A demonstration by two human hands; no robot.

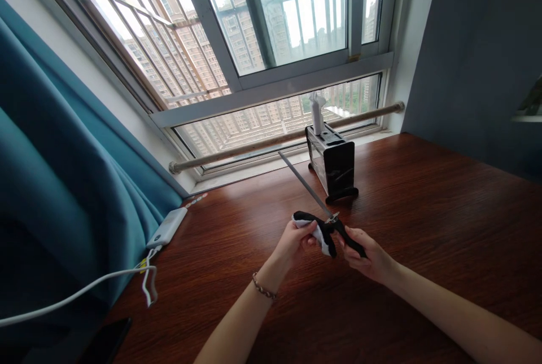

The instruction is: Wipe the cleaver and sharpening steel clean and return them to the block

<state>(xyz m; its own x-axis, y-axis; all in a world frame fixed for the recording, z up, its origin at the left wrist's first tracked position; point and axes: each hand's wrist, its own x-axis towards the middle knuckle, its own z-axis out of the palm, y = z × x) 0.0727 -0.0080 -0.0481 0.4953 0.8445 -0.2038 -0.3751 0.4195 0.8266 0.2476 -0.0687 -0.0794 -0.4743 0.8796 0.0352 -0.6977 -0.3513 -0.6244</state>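
My right hand (366,254) is closed round the black handle of a honing steel (305,185), whose thin metal rod points up and to the left towards the window. My left hand (296,240) pinches a black and white cloth (319,232) against the handle end of the steel. Both hands hover just above the dark wooden table (423,211). A black knife block (332,163) stands on the table behind the hands, near the window, with a white handle (317,113) sticking out of its top.
A white power bank (167,227) with a white cable (76,295) lies at the table's left edge, and a dark phone (105,341) at the near left corner. A teal curtain (63,183) hangs at the left. A rail (275,141) runs along the window sill.
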